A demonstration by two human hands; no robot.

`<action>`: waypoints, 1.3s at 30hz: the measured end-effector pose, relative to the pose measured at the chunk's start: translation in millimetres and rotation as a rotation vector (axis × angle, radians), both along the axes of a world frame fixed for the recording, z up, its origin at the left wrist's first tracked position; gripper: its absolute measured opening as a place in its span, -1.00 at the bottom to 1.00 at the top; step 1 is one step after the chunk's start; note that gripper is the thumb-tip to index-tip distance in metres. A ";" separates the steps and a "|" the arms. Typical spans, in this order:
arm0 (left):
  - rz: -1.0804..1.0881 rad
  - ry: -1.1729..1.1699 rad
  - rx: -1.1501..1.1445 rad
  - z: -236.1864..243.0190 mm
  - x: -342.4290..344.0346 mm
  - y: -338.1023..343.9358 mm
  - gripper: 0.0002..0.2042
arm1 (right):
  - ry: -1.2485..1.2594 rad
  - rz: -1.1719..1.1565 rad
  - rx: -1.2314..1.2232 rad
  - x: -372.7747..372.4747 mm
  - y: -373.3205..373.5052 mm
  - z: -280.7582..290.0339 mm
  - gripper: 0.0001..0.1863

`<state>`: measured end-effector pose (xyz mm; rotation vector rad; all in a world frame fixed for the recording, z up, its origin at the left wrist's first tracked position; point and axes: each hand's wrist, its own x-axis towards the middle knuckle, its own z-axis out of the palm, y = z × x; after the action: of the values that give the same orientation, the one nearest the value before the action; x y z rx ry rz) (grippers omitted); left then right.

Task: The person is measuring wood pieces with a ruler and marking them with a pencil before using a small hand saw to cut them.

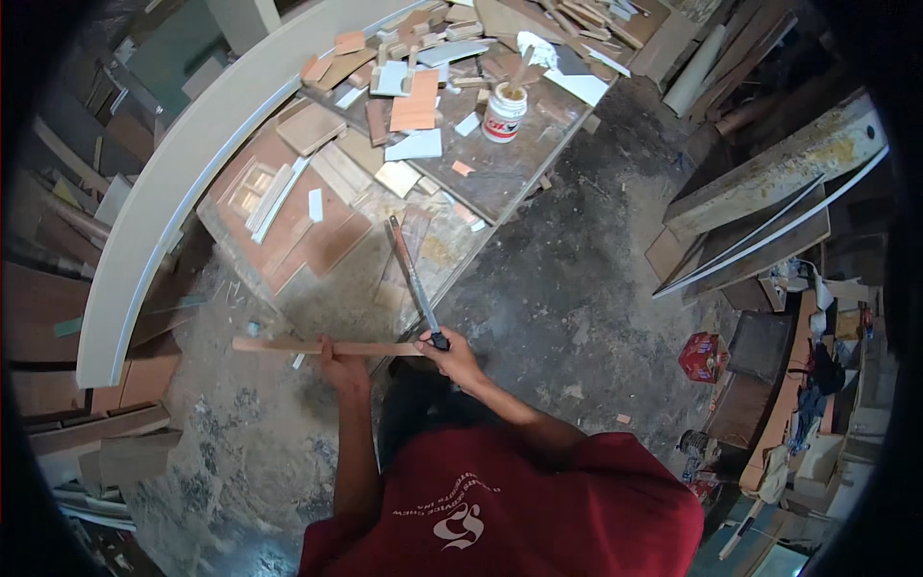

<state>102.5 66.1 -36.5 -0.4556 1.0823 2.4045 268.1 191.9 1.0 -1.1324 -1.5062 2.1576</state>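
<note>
1. Gripping is done by both hands: a wooden strip (284, 345), lying crosswise in front of the person, is held by the left hand (343, 368), its fingers closed around the wood right of the middle.
2. By the right hand (454, 361), at the strip's right end, a long thin tool (413, 279) is gripped in curled fingers, dark end at the hand and blade pointed away over the table (495, 188). Whether the strip is also pinched by these fingers cannot be told.
3. Farther up the table, many wood offcuts (414, 102) are heaped, and near its right edge a white jar (501, 123) is placed upright, with a brush (524, 69) stood in it.
4. To the left, a large curved panel (183, 188) is seen beside the table.
5. On the floor (586, 327) to the right, a red package (703, 358) is set well apart from the hands.
</note>
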 end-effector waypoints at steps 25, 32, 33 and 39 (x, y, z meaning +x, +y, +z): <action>-0.897 1.609 -1.151 11.0 -79.8 118.5 -0.67 | -0.068 0.088 0.950 -101.5 174.7 12.6 -0.67; -0.905 1.297 -1.280 58.6 -68.1 103.3 -0.57 | 0.029 0.326 1.158 -88.2 230.0 -3.5 -0.47; -0.877 1.359 -1.342 59.8 -65.0 99.5 -0.58 | 0.102 0.322 1.163 -84.4 240.7 28.3 -0.51; -0.640 1.339 -1.492 43.0 -31.7 99.8 -0.62 | 0.239 -0.459 1.341 -59.0 417.9 155.3 -0.84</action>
<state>70.7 165.9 6.5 1.1219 2.7961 0.6856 209.2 609.8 156.3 -0.5605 -1.7754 0.6026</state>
